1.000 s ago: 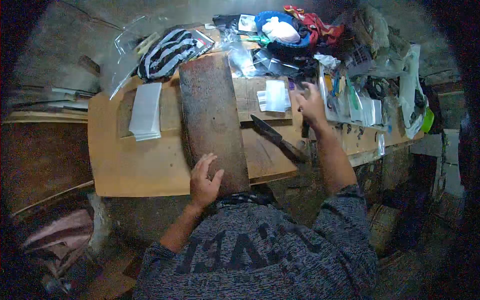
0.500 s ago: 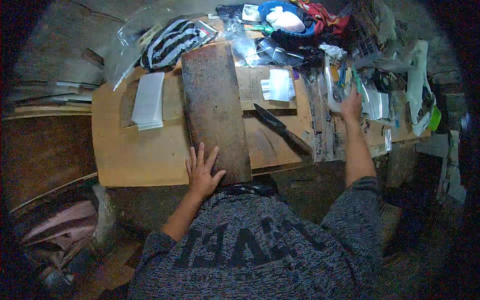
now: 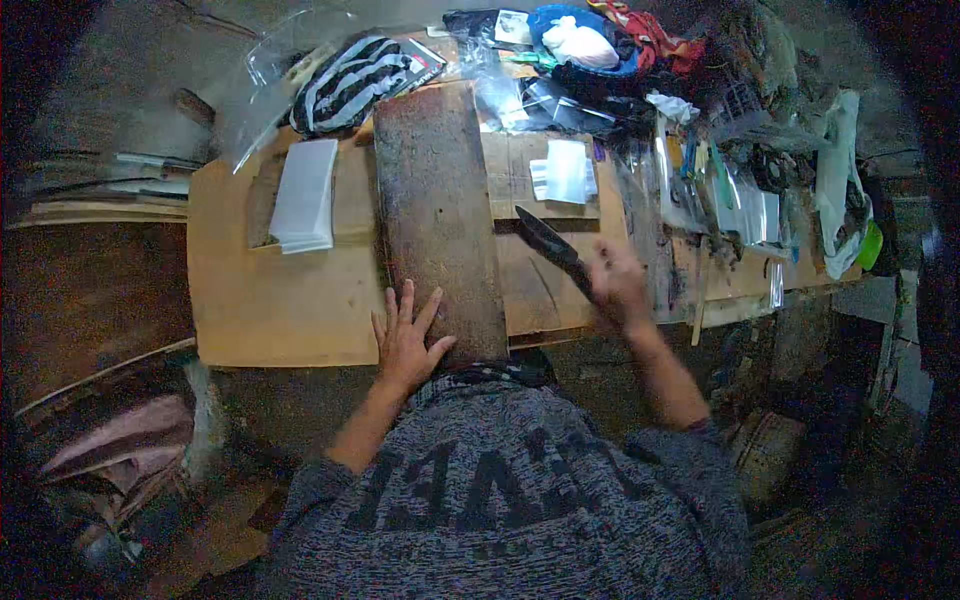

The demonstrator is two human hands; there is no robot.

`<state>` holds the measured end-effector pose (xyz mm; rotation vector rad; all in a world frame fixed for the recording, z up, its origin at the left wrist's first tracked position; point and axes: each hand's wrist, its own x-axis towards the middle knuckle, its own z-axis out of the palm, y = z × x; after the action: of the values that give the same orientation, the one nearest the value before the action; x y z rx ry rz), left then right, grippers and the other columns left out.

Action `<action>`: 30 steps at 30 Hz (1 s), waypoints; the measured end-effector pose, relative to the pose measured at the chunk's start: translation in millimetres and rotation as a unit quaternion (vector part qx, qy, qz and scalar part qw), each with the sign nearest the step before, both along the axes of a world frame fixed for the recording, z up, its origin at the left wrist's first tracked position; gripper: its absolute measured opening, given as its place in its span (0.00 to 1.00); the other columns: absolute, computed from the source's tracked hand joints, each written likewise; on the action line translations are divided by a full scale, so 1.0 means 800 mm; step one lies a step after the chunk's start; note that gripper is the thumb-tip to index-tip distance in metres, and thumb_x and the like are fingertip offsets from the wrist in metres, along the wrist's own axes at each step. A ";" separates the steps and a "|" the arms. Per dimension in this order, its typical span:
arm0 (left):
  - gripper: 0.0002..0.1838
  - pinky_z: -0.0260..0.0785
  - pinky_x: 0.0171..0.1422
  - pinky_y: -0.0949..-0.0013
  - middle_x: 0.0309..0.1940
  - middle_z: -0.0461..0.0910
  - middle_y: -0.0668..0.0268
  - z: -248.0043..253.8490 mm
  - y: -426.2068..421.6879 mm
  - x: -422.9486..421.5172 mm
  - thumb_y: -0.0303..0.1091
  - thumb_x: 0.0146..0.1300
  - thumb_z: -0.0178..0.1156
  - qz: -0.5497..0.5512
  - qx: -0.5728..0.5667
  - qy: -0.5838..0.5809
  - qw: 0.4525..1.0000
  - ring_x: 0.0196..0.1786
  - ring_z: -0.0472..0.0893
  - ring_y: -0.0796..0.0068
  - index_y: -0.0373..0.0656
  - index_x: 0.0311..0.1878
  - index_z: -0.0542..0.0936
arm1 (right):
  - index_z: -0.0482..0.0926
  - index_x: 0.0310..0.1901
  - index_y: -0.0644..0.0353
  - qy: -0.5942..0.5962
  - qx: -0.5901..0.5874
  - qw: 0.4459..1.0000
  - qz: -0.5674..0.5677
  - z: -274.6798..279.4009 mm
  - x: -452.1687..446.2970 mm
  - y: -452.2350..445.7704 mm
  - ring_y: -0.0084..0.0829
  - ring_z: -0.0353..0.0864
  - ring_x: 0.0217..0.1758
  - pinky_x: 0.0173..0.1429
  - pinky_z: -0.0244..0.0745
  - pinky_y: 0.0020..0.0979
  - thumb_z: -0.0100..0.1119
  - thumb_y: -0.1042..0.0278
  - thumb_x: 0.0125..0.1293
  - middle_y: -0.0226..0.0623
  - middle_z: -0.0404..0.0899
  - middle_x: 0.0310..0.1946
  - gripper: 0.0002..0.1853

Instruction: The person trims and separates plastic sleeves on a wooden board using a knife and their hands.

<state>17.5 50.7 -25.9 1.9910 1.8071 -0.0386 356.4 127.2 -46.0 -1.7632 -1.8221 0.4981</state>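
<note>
My left hand point(image 3: 405, 345) lies flat with spread fingers on the near end of a long dark wooden board point(image 3: 440, 210), which stretches away from my body across the table. To the right of the board rests a knife point(image 3: 550, 242) with a dark blade, its tip pointing away and to the left. Over the knife's handle is my right hand point(image 3: 620, 285), smeared by motion. Whether its fingers are closed around the handle cannot be made out. A stack of white sheets point(image 3: 305, 195) sits left of the board, and smaller clear-white pieces point(image 3: 566, 172) lie to the right.
Cardboard point(image 3: 260, 310) covers the tabletop. At the back are a striped black-and-grey bundle point(image 3: 355, 85), plastic wrap and a blue basin point(image 3: 585, 40) with cloths. Tools stand in a holder point(image 3: 690, 175) at the right, where a thin stick point(image 3: 698, 300) overhangs the edge.
My right hand has come from the tool holder at the back right, leftward and nearer, to the knife's handle. My left hand stays on the board. The view has shifted slightly.
</note>
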 end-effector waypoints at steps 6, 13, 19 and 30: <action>0.42 0.34 0.71 0.33 0.75 0.40 0.58 0.001 0.003 -0.004 0.53 0.53 0.64 -0.014 -0.001 -0.005 1.000 0.75 0.40 0.45 0.65 0.71 0.58 | 0.73 0.40 0.60 -0.059 -0.056 0.997 -0.009 -0.023 -0.084 -0.072 0.47 0.71 0.43 0.45 0.69 0.43 0.68 0.57 0.52 0.45 0.70 0.36 0.20; 0.42 0.33 0.71 0.33 0.75 0.39 0.58 -0.010 -0.001 -0.016 0.52 0.54 0.64 -0.028 0.029 -0.050 0.998 0.75 0.38 0.44 0.64 0.71 0.58 | 0.73 0.39 0.59 -0.082 -0.013 0.997 -0.001 -0.043 -0.087 -0.079 0.48 0.71 0.42 0.45 0.68 0.44 0.65 0.64 0.54 0.45 0.71 0.36 0.14; 0.40 0.33 0.71 0.34 0.75 0.40 0.56 -0.003 0.002 -0.023 0.51 0.56 0.62 -0.032 0.015 -0.079 0.996 0.75 0.37 0.43 0.60 0.71 0.59 | 0.76 0.38 0.59 0.010 -0.021 0.999 -0.034 -0.036 -0.072 -0.076 0.43 0.78 0.36 0.40 0.73 0.36 0.61 0.71 0.56 0.41 0.77 0.31 0.08; 0.23 0.66 0.59 0.62 0.41 0.81 0.58 0.032 0.020 -0.023 0.52 0.68 0.51 0.159 -0.223 -0.548 0.790 0.47 0.78 0.64 0.41 0.49 0.80 | 0.77 0.38 0.61 0.231 0.010 0.971 0.067 0.093 -0.123 -0.077 0.26 0.80 0.36 0.38 0.75 0.26 0.60 0.76 0.59 0.32 0.80 0.32 0.05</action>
<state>-1.3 66.9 -0.3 0.9431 1.1276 0.6113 258.1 65.6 28.3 -1.3689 -1.6063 0.8602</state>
